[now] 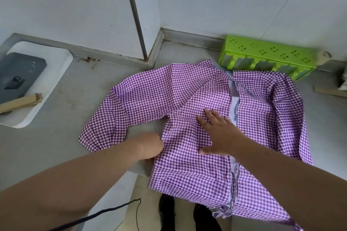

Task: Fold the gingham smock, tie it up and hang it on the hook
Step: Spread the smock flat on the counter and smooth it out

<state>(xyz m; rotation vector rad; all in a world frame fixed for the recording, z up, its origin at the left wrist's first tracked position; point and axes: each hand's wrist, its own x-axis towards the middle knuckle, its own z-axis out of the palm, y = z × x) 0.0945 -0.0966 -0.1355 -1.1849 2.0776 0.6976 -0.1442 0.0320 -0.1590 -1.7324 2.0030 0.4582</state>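
Smock (187, 99) is spread across the grey tabletop (56, 137), hem overhanging, pinned flat by the open right hand (219, 133) while its side edge is pinched by the left hand (150, 146); light, limp cloth, judged best gripped at seams or sleeve cuffs.

I see soft, even daylight with no glare and only faint shadows under the forearms on the grey tabletop (56, 137). The wide lens bows the wall corner and stretches both arms at the lower edge. My left hand (150, 146) is slightly motion-blurred; the gingham smock (187, 99) checks stay crisp.
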